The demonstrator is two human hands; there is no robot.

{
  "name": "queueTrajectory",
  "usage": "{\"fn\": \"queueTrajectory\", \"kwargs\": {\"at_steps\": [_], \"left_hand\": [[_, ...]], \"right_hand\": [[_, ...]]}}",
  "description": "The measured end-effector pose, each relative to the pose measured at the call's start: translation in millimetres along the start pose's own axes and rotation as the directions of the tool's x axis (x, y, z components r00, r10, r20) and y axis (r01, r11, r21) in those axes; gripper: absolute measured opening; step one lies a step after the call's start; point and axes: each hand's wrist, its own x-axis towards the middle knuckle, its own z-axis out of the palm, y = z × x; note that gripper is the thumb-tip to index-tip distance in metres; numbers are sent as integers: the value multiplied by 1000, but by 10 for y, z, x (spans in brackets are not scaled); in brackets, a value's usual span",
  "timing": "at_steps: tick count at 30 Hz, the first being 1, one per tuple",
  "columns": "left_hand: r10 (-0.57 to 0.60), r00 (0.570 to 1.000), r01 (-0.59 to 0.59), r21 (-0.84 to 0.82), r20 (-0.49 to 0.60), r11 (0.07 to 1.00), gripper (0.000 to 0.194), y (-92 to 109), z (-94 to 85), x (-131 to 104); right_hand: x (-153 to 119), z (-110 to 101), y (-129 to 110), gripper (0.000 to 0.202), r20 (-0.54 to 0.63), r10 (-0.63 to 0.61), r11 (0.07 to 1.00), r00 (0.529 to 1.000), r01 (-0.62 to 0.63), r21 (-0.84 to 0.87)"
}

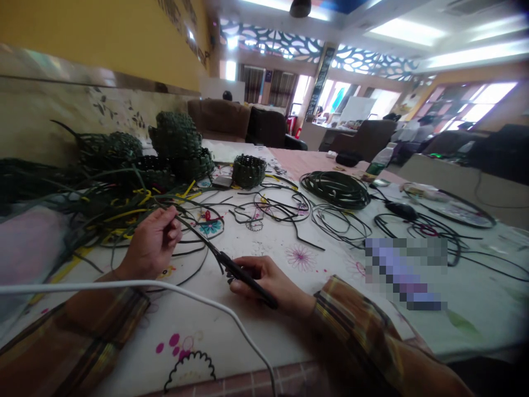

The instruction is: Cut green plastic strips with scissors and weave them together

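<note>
My left hand (pixel 151 242) is closed, with thumb and fingers pinching a dark green strip (pixel 196 232). From there the strip slants down to the right, to the head of a black hand tool that looks like pliers (pixel 248 280). My right hand (pixel 275 284) is wrapped around the tool's handles, low over the white table cover. The strip meets the tool's jaws, but whether they grip it is too blurred to tell. Left of my left hand lies a tangle of green and yellow strips (pixel 128 218).
Woven dark green baskets (pixel 176 138) stand at the back left, with a small round one (pixel 248 171) nearer the middle. A coil of strip (pixel 334 189), a bottle (pixel 380 160) and looser coils lie to the right. A white cable (pixel 185 293) crosses in front of my left forearm.
</note>
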Motion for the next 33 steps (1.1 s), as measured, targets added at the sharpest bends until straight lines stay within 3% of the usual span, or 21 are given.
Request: {"fn": "queueTrajectory", "kwargs": {"at_steps": [4,12,16,22,27,33], "left_hand": [[8,1000,-9,67,19,998,29,-56,33,-53],[22,999,-25,72,40,997,34,-83,20,-46],[14,999,-16,58,38,998,25,-63,17,-33],[15,1000,-15,-19,-27,1000,13,-3,-38,54],[37,999,-38,61,11,997,28,-68,6,1],[54,998,-55,95,16,994,40,-109,40,-50]], "right_hand": [[11,-11,5,50,-2,-27,999,1000,27,47],[7,-22,33,37,22,-53,998,998,53,17],[-8,-22,7,33,15,-87,996,996,87,-36],[-9,-32,-5,35,27,-37,999,999,38,-31],[24,-40,2,48,16,-45,998,999,44,52],[20,-51,-5,46,43,-27,997,999,24,67]]}}
